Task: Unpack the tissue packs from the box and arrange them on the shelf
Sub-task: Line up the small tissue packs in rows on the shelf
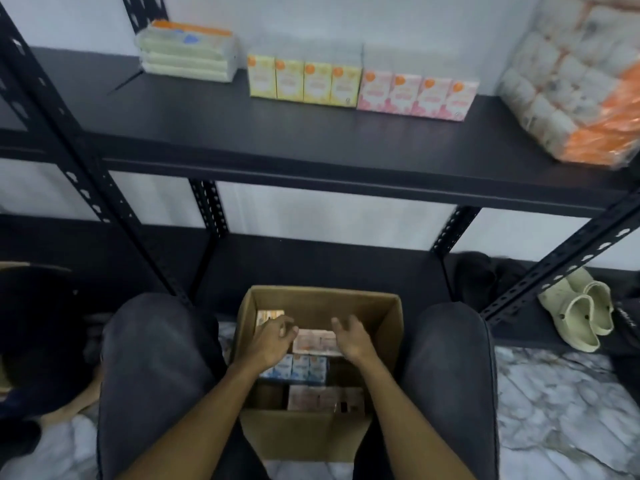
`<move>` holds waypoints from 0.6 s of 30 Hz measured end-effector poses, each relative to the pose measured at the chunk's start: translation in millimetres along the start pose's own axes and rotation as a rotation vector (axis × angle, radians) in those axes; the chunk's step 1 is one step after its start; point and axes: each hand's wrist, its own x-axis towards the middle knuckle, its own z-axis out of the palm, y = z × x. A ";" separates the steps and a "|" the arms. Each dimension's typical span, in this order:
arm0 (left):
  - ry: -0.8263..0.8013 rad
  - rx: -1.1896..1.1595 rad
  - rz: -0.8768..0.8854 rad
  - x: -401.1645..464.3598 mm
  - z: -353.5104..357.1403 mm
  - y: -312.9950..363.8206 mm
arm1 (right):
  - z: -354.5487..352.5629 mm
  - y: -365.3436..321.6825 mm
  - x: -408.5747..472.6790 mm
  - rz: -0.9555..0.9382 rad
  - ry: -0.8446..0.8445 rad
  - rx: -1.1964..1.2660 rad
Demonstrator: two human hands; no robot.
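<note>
Two hands are down inside the open cardboard box (320, 299), which sits on the floor between my knees. My left hand (272, 341) hovers over the left side of the box with its fingers loosely curled and apart, closed on nothing that I can see. My right hand (353, 337) is on the other side, fingers spread and slightly bent, palm turned inward, also empty. Between them lies a pink tissue pack (315, 341), just under the fingertips; I cannot tell whether either hand touches it. Nearer to me in the box sits a row of blue packs (301, 368), and nearer still another pink pack (311, 396). A further pack shows in the far left corner of the box, partly hidden by my left hand.

Right of the box, a pair of pale clogs (581, 313) rests on the lowest board of the black rack.

Higher up, on the shelf (242, 133), a row of yellow packs (303, 81) stands upright, touching a row of pink packs (417, 95) on its right. Left of them, against the wall, sits a stack of flat pale green packs (188, 51). At the right end of the shelf, a big bag of toilet rolls (575, 81) in clear and orange wrap overhangs the front edge.
</note>
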 end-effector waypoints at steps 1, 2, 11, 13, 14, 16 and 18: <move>-0.045 0.013 -0.028 1.9 9.9 -7.0 | 9.6 7.6 5.8 0.076 -0.096 -0.021; -0.078 0.027 -0.065 0.1 17.9 -12.5 | 19.0 14.3 11.4 0.110 -0.177 -0.056; -0.404 0.057 -0.257 0.9 83.7 -80.6 | 76.8 98.9 29.1 0.254 -0.508 -0.511; -0.400 0.023 -0.245 3.6 92.6 -88.9 | 88.0 117.6 44.7 0.282 -0.513 -0.528; -0.399 0.007 -0.249 3.8 92.6 -87.8 | 93.2 126.8 53.6 0.292 -0.511 -0.551; -0.425 0.027 -0.270 8.1 91.3 -84.1 | 103.0 147.4 72.0 0.329 -0.505 -0.587; -0.438 0.021 -0.306 18.3 94.2 -88.6 | 106.8 159.3 81.9 0.327 -0.501 -0.564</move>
